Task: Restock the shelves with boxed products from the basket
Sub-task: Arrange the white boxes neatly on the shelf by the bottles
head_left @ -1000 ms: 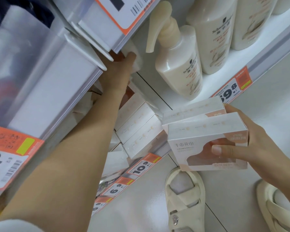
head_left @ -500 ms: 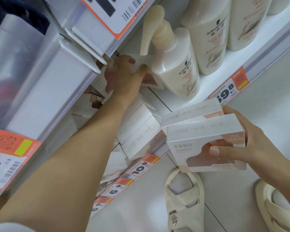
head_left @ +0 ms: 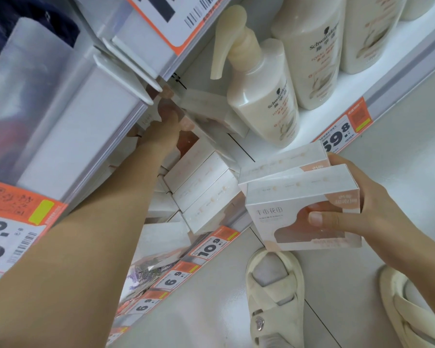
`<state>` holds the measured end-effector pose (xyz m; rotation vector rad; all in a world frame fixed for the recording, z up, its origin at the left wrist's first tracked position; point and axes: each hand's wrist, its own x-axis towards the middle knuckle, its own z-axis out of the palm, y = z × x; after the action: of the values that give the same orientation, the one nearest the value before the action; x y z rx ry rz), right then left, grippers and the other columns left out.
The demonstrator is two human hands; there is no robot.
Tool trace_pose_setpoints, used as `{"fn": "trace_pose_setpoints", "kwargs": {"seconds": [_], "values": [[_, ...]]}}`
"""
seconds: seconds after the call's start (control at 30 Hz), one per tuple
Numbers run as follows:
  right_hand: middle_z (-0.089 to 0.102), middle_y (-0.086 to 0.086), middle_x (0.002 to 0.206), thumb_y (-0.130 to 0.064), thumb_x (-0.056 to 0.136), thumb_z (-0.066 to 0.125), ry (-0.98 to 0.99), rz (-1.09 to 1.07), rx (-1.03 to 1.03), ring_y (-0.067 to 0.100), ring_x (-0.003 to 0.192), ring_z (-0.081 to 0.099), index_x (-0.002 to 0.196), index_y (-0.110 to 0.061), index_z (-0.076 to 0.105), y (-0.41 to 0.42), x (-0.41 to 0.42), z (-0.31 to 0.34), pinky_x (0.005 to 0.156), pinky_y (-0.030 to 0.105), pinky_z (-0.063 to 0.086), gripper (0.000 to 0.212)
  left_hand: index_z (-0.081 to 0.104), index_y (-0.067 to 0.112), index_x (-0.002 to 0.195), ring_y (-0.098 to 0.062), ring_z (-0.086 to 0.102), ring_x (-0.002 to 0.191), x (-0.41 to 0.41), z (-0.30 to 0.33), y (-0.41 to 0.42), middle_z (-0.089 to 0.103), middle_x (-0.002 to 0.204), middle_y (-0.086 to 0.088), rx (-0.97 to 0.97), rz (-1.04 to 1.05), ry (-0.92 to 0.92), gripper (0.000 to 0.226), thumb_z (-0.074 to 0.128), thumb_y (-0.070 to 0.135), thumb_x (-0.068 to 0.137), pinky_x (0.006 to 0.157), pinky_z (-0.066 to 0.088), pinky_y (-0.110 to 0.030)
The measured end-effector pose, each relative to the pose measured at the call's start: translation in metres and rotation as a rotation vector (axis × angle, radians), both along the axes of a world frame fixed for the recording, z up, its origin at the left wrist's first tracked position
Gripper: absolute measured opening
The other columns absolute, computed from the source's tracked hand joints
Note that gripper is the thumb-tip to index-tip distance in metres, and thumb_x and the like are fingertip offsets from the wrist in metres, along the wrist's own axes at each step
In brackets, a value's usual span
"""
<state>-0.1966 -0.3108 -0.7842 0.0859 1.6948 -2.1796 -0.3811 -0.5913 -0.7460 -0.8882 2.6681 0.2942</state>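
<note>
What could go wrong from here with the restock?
1. The right hand holds two stacked boxes in one grip; the upper one sits skewed and could slide off.
2. The left hand works deep under the shelf lip, its fingers partly hidden, close to the pump bottle; a nudge might tip it.
3. The row of shelved boxes leans at the shelf edge and might spill if the forearm brushes it.

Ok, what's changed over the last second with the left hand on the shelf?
The left hand moved from reaching deep under the upper shelf, fingers straight, to nearer the front, and now grips a clear-windowed box beside the pump bottle; I can't tell if it is placing or adjusting it. The right hand kept its hold on the two stacked boxes. The shelved boxes are unchanged.
</note>
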Motion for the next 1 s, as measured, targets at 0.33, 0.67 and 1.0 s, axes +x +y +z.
{"fn": "trace_pose_setpoints", "kwargs": {"seconds": [0.33,0.67,1.0], "values": [[0.069,-0.015,0.111,-0.060,0.031,0.084,0.024,0.003,-0.016,0.010,0.101,0.067,0.110,-0.058,0.056,0.004,0.000,0.000,0.083,0.033,0.054,0.084,0.030,0.008,0.145,-0.028,0.045,0.128,-0.003,0.000,0.006,0.041,0.145,-0.013,-0.019,0.013,0.337,0.047,0.034,0.026,0.101,0.095,0.039,-0.033],[0.072,-0.013,0.103,-0.037,0.040,0.079,0.048,-0.029,-0.097,0.010,0.091,0.071,0.106,-0.056,0.060,-0.004,-0.003,0.000,0.072,0.018,0.056,0.071,0.038,0.016,0.141,-0.031,0.038,0.131,-0.026,-0.009,0.002,0.045,0.140,-0.014,-0.126,-0.064,0.211,0.048,0.025,0.036,0.099,0.112,0.024,-0.049],[0.072,-0.008,0.102,-0.041,0.035,0.085,0.047,-0.054,-0.120,0.014,0.089,0.072,0.105,-0.053,0.061,-0.008,-0.005,0.005,0.076,0.021,0.056,0.075,0.038,0.011,0.137,-0.030,0.041,0.127,-0.009,0.001,0.020,0.049,0.137,-0.012,-0.015,-0.049,0.285,0.046,0.023,0.038,0.103,0.104,0.026,-0.037]]}}
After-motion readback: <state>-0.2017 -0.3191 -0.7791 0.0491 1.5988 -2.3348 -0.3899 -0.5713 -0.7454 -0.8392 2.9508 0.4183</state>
